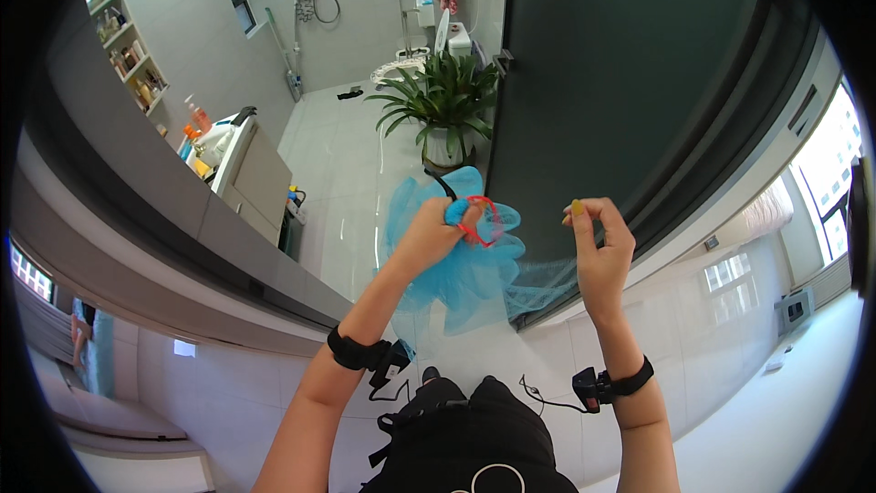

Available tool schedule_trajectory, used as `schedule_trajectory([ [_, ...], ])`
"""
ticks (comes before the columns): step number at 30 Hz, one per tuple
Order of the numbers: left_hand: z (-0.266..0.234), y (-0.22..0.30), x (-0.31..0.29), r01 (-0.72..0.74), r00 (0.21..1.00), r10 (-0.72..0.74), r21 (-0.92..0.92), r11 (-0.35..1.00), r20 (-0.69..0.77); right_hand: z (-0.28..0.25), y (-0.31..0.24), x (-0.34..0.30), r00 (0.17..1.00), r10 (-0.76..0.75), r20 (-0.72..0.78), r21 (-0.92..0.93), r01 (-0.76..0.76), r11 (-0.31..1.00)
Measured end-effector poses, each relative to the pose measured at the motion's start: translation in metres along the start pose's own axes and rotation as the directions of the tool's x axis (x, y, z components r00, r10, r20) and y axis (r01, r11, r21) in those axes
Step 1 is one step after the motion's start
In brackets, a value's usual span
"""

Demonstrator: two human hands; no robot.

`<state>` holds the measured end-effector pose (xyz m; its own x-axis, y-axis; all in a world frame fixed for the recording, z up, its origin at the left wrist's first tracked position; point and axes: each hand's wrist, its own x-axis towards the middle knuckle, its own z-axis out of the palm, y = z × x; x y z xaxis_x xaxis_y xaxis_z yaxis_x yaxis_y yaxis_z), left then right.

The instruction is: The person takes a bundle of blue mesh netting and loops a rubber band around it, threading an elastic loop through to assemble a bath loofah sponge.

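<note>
My left hand [431, 236] is closed round the gathered top of a light blue mesh bundle [453, 278]. Its see-through folds fan out like petals below and around the fingers. A tighter blue knot [455, 212] shows at the fingertips. Beside it a thin red loop [494, 219] rings one finger, and a narrow black strip [440, 183] sticks out above the fist. Off to the right my right hand [603, 251] is raised, apart from the mesh, thumb and forefinger tips together. Whatever they pinch, if anything, is too small to make out.
A potted green plant [442, 100] stands ahead on the tiled bathroom floor. The dark door panel [630, 82] rises at the right. On the left is a cabinet [254, 173] with bottles on top. A toilet [456, 36] stands behind the plant.
</note>
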<state>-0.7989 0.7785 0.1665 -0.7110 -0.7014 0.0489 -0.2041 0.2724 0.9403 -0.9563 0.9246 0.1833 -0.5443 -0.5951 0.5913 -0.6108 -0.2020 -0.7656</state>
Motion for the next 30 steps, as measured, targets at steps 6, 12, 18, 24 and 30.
schedule_trajectory([
  [6,0.017,0.006,-0.009,0.026,0.991,-0.039,0.1,0.995,0.125,0.009,-0.01,0.005,0.978,-0.06,0.199,0.076,0.045,0.996],
  [12,0.024,-0.008,-0.018,-0.157,0.987,0.133,0.348,0.924,0.092,0.02,-0.014,-0.01,0.882,-0.079,0.464,-0.02,0.1,0.995],
  [18,0.024,-0.01,-0.022,-0.119,0.992,0.104,0.276,0.954,0.068,0.018,-0.005,-0.02,0.831,-0.122,0.543,-0.226,0.284,0.932],
  [24,0.019,-0.016,-0.028,-0.115,0.983,0.051,0.382,0.917,0.174,-0.002,-0.011,-0.002,0.816,0.087,0.571,0.316,-0.316,0.895],
  [30,0.05,-0.025,-0.041,-0.282,0.936,0.142,0.446,0.849,0.323,-0.013,-0.018,0.013,0.663,0.269,0.699,0.301,-0.614,0.73],
])
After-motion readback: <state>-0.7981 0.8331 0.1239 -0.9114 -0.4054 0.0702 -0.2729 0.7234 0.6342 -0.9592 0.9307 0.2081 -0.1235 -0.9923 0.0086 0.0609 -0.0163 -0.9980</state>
